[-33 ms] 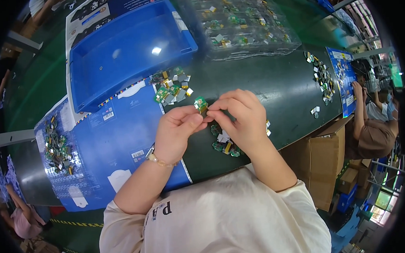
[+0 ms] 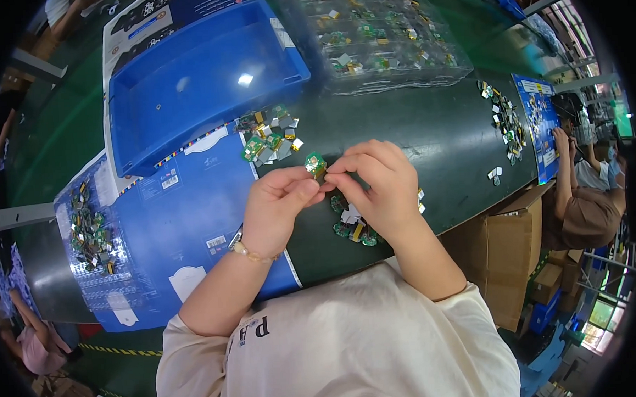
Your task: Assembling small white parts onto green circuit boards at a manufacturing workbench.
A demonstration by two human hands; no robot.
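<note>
A small green circuit board [image 2: 315, 163] with a gold-coloured lower part is pinched between my two hands over the dark table. My left hand [image 2: 279, 204] grips its lower left side between thumb and fingers. From the right, my right hand [image 2: 381, 185] closes thumb and forefinger at the board's lower edge. Just beyond them lies a pile of circuit boards [image 2: 269, 140] with grey and white square pieces. Another group of boards [image 2: 355, 225] sits nearer me, partly covered by my right hand.
An open blue bin [image 2: 203, 90] stands at the far left on blue printed sheets [image 2: 191, 225]. Stacked clear trays [image 2: 389, 39] holding boards are at the back. More boards [image 2: 91, 233] lie left, others [image 2: 505, 123] right. A cardboard box [image 2: 494, 255] stands beside the table; another person's arm [image 2: 563, 166] reaches in.
</note>
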